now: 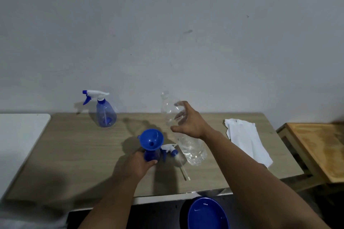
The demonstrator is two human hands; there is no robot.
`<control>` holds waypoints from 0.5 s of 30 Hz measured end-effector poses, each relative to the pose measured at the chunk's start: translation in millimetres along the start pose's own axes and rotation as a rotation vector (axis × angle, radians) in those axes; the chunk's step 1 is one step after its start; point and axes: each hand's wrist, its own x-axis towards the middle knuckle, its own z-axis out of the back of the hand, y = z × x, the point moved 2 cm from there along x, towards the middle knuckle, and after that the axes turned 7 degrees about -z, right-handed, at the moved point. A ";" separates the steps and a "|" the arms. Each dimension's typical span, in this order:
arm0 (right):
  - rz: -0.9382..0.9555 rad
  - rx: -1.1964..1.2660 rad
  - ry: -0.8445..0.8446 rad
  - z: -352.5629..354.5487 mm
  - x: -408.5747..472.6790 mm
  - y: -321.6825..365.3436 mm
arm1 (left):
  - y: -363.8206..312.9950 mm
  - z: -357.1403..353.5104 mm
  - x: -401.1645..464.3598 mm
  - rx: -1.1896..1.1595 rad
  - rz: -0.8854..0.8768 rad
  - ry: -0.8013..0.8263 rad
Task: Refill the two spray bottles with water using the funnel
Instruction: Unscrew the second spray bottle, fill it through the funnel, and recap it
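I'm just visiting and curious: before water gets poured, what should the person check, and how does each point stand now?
1. Blue plastic funnel seated in the blue spray bottle: ok.
2. Left hand steadying that bottle: ok.
3. Its white-and-blue trigger head off, lying beside it: ok.
4. Right hand holding the clear plastic water bottle: not ok, open around it.
5. Water bottle's cap off: cannot tell.

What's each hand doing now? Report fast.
Left hand: grips the spray bottle under the funnel.
Right hand: open, fingers spread by the clear bottle, holding nothing.
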 end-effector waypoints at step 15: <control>-0.212 -0.389 0.302 -10.7 -21.0 -6.2 | -3.1 -2.2 0.0 -0.025 0.053 0.000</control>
